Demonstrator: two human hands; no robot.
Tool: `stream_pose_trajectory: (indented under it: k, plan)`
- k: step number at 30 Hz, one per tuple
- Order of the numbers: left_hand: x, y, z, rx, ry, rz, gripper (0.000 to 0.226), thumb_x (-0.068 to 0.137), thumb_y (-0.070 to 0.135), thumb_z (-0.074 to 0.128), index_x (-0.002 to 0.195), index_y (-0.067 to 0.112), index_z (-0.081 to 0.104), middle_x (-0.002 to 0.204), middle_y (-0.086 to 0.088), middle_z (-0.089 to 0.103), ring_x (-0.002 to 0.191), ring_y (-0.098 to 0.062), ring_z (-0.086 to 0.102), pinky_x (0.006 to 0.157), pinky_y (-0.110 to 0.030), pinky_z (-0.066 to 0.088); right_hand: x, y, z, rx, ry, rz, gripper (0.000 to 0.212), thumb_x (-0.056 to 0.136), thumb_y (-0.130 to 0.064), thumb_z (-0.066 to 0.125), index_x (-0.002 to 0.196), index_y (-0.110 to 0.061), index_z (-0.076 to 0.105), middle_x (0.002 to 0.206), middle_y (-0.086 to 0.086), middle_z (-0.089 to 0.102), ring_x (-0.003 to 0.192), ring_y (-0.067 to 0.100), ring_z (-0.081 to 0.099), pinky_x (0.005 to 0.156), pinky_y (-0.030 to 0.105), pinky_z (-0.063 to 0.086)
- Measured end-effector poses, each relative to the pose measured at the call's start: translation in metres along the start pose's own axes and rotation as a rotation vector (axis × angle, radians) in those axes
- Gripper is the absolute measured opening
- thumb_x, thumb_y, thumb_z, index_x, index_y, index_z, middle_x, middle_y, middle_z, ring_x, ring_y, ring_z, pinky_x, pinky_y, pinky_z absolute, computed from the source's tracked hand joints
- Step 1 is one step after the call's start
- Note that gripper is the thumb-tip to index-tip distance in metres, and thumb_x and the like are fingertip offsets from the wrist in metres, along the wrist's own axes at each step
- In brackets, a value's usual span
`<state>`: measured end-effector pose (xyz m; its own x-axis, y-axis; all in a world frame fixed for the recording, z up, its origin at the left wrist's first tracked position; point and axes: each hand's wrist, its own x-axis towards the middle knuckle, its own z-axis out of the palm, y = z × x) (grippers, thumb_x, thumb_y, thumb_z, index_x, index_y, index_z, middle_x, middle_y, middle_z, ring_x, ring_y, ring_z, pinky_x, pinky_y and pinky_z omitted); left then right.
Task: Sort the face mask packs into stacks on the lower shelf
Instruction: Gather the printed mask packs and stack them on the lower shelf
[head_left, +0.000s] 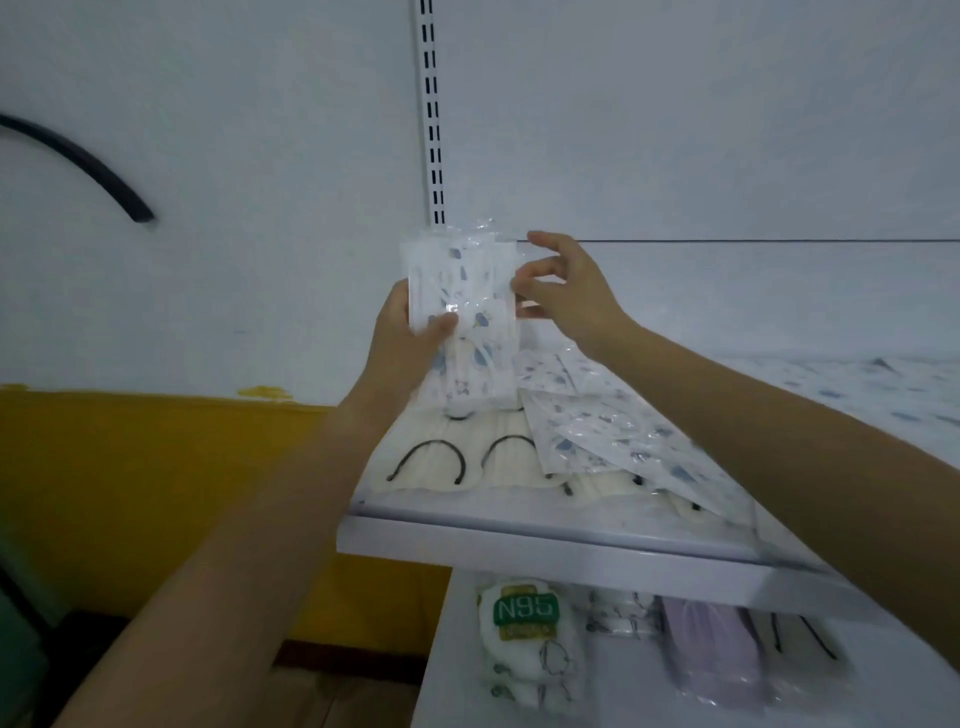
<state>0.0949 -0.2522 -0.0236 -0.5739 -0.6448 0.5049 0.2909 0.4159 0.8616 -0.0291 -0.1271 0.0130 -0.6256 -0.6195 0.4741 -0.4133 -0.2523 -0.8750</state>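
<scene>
Left hand (410, 338) is clamped on the held printed mask packs (457, 291): thumb across the front, fingers behind, gripping from the lower-left corner. The bundle is upright, raised above the back of the upper shelf (519, 543), in front of the slotted upright rail (434, 130). Looks like more than 1 pack in the bundle; exact count unclear.

Right hand (566, 291) sits at the bundle's right edge, fingers curled, tips at the clear wrapper. Too blurred to tell whether it's actually pinching or just touching.

Upper shelf: cream masks with black ear loops (441, 462) along the front-left, loose printed packs (597, 431) lying tilted on top of them toward the right.

Lower shelf (623, 696), left to right under the upper shelf's front edge:
- N95 pack (524, 616), green label, at the left end
- small printed pack (618, 618) just beside it
- lilac mask pack (711, 657)
- cream pack with black loops (800, 644), partly under the right forearm

Left of the shelving: yellow wall panel (156, 467) and black curved cable (78, 156) on the wall.
</scene>
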Motion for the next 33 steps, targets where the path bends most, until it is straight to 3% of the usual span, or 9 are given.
stream_pose_trajectory:
  k: [5,8,12,16,18,21,25,28,33]
  plan:
    - [0.011,0.004,0.015,-0.081,0.039,0.034,0.029,0.087,-0.003,0.058,0.110,0.011,0.046,0.098,-0.002,0.058,0.091,-0.018,0.058,0.084,-0.033,0.051,0.012,0.019,-0.069,-0.381,0.099,0.109,0.044,0.091,-0.009,0.057,0.133,-0.010,0.042,0.089,0.002,0.059,0.082,0.020,0.059,0.079,0.035,0.052]
    - [0.019,0.006,0.031,-0.062,0.059,0.082,0.029,0.087,-0.004,0.056,0.110,0.011,0.047,0.103,-0.006,0.057,0.093,-0.018,0.057,0.086,-0.033,0.049,0.008,0.042,-0.103,-0.649,0.046,0.308,0.053,0.089,-0.021,0.062,0.136,-0.013,0.039,0.117,0.012,0.059,0.100,0.027,0.057,0.089,0.037,0.047]
    - [0.032,0.004,0.058,-0.048,0.048,0.101,0.031,0.087,-0.004,0.053,0.114,0.010,0.046,0.106,-0.006,0.056,0.094,-0.016,0.056,0.084,-0.025,0.049,0.005,0.061,-0.114,-0.871,-0.109,0.461,0.074,0.086,-0.036,0.064,0.144,-0.009,0.027,0.145,0.016,0.038,0.128,0.031,0.043,0.102,0.034,0.035]
    - [0.037,-0.011,0.079,0.054,0.049,0.074,0.038,0.085,-0.001,0.051,0.122,0.005,0.045,0.106,-0.003,0.054,0.095,-0.016,0.053,0.082,-0.022,0.044,0.004,0.071,-0.108,-0.951,-0.205,0.545,0.085,0.080,-0.039,0.071,0.144,-0.006,0.024,0.147,0.014,0.035,0.130,0.031,0.040,0.101,0.036,0.036]
    - [0.032,-0.021,0.084,0.089,0.054,0.099,0.059,0.084,0.000,0.051,0.140,0.006,0.033,0.136,-0.005,0.044,0.117,-0.006,0.045,0.096,-0.016,0.037,0.006,0.074,-0.104,-0.882,-0.194,0.533,0.082,0.079,-0.026,0.074,0.143,-0.007,0.026,0.144,0.015,0.037,0.128,0.032,0.041,0.099,0.036,0.038]
    - [0.030,-0.032,0.083,0.163,0.045,0.173,0.073,0.087,-0.010,0.045,0.149,0.010,0.011,0.150,0.007,0.016,0.116,0.023,0.029,0.086,0.007,0.025,0.014,0.076,-0.105,-0.720,-0.134,0.486,0.073,0.082,-0.001,0.067,0.143,-0.011,0.029,0.140,0.019,0.041,0.119,0.033,0.048,0.094,0.037,0.043]
    - [0.037,-0.040,0.080,0.301,0.150,0.098,0.054,0.091,-0.003,0.043,0.143,0.007,0.032,0.146,-0.014,0.035,0.135,-0.022,0.033,0.102,-0.014,0.022,0.017,0.063,-0.113,-0.564,0.044,0.311,0.051,0.086,0.008,0.052,0.132,-0.014,0.048,0.121,0.012,0.050,0.092,0.021,0.050,0.073,0.018,0.048]
    - [0.041,-0.040,0.080,0.297,0.162,0.001,0.052,0.093,0.000,0.042,0.143,0.006,0.031,0.145,-0.014,0.034,0.134,-0.024,0.032,0.100,-0.015,0.023,0.017,0.042,-0.113,-0.227,0.155,0.190,0.047,0.083,0.016,0.044,0.117,-0.014,0.057,0.100,0.003,0.052,0.074,0.016,0.053,0.046,0.011,0.042]
    - [0.047,-0.021,0.081,0.072,0.035,-0.036,0.046,0.100,0.026,0.042,0.143,0.014,0.033,0.148,-0.002,0.034,0.135,-0.015,0.033,0.105,-0.019,0.026,0.029,0.030,-0.092,0.059,0.124,0.158,0.052,0.077,0.018,0.043,0.107,-0.020,0.061,0.107,0.007,0.047,0.087,0.026,0.047,0.074,0.035,0.038]
